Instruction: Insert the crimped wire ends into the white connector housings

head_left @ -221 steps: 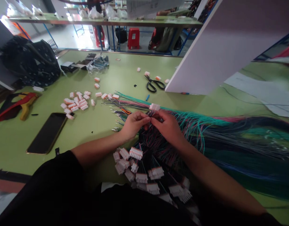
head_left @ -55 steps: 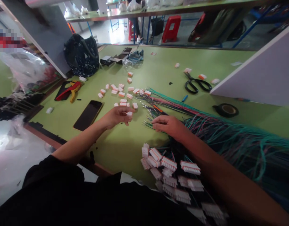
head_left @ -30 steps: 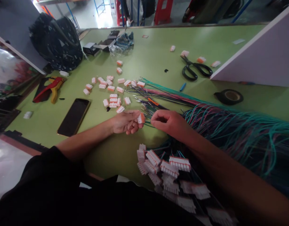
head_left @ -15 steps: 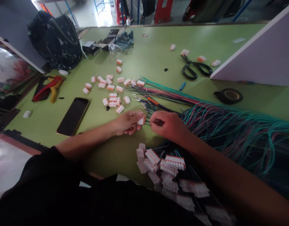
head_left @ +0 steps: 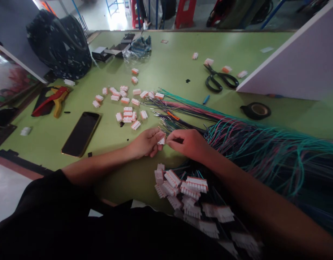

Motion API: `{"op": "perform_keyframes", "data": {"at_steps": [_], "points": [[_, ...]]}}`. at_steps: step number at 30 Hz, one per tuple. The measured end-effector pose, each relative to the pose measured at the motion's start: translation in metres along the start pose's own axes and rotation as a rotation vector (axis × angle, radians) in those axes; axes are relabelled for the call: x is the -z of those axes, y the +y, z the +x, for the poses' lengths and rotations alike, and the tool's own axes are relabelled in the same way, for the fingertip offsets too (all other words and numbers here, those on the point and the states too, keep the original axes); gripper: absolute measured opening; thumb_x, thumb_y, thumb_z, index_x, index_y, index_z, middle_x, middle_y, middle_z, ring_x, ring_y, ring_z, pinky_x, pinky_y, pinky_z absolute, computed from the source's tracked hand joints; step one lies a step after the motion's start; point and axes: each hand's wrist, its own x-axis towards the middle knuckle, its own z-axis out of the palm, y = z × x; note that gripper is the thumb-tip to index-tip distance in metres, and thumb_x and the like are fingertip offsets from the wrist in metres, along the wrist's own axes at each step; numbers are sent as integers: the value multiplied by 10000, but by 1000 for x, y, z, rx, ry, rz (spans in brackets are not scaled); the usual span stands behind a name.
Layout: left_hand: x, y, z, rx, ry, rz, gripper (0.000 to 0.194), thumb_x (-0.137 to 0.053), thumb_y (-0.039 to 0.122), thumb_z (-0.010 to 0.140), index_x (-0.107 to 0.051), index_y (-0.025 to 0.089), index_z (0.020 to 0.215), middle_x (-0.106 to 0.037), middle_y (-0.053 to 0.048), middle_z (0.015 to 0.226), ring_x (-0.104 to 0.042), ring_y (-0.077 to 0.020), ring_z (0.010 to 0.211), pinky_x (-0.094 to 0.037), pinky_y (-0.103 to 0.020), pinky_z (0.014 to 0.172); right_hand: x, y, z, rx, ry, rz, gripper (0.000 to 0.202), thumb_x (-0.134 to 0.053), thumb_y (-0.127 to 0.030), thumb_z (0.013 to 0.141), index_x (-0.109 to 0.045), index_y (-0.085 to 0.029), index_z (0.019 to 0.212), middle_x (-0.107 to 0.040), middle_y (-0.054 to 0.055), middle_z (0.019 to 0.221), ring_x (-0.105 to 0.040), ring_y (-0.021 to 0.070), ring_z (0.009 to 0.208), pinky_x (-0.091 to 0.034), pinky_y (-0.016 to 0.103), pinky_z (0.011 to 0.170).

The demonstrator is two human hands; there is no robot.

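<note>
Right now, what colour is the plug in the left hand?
The plug in the left hand shows mostly white, best seen in the head view.

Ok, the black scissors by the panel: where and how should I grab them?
Probably the left handle loop, from the near side: the loops splay toward the camera, the blades point away with tips by a white connector, and the right loop lies closer to the panel.

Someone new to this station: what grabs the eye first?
Probably the long spread of teal and pink wires across the right side of the green table. Next, near the middle, the left hand holding a small white plug, with the right hand close beside it. Then the dark phone left of the hands, with a red-and-yellow tool farther left.
</note>
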Motion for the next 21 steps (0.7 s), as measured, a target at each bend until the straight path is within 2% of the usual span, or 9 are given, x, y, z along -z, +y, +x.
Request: {"op": "perform_keyframes", "data": {"at_steps": [4,8,21], "points": [[-1,0,0,-1,25,-16,290,-357,250,924,-427,150,660,-496,79,478,-377,-7,249,-170,-125,256,3,0,1,-48,-10,-9,116,-518,-187,668,-574,-169,568,-563,-13,543,-484,101,547,-345,224,572],[-3,1,-2,-28,35,-32,272,-355,211,921,-422,147,664,-481,86,467,-379,-4,252,-176,-116,263,-1,0,0,-28,-30,-44,124,-512,-176,670,-571,-165,562,-541,-18,529,-462,94,529,-328,225,565],[1,-2,1,-50,-30,25,276,-340,225,922,-428,155,670,-493,77,520,-391,0,285,-214,-122,287,0,1,0,-49,-2,54,102,-503,-187,641,-529,-173,544,-511,-34,516,-436,86,524,-329,211,537]]}}
